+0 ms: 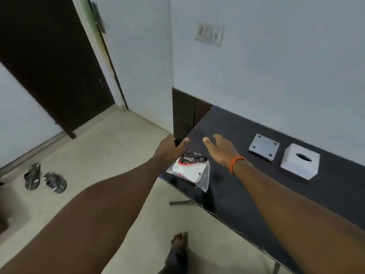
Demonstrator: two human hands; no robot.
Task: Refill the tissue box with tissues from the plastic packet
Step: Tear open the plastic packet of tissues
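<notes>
A: Head view, item one: the left hand (169, 150).
B: Reaching forward over the near-left corner of the dark tabletop (256, 175). Its fingers (182, 143) are curled at the far end of the plastic packet (190, 169); whether they pinch the film or only touch it, I cannot tell.

A: Item two: the right hand (221, 150).
B: Held open, palm towards the left hand, fingers released and grasping nothing. It hangs just beside the packet, on its right. An orange band (236, 163) circles the wrist.

A: Item three: the packet itself.
B: Clear film, black and red print at the end by the left fingers, white tissues (187, 171) inside. It lies on the tabletop near its edge, between the two hands and slightly nearer the person than both sets of fingers.

A: Item four: the tissue box (300, 164).
B: White, cube-shaped, with an oval slot on top. Upright on the tabletop, well to the right of the right fingers, apart from everything.

A: Item five?
B: A flat grey square plate (263, 147) with four dark dots at its corners, lying between the right fingers and the box, touching neither.

A: Floor entries?
B: A pair of dark sandals (44, 179) far left of the left fingers; one bare foot (178, 240) below both arms.
</notes>
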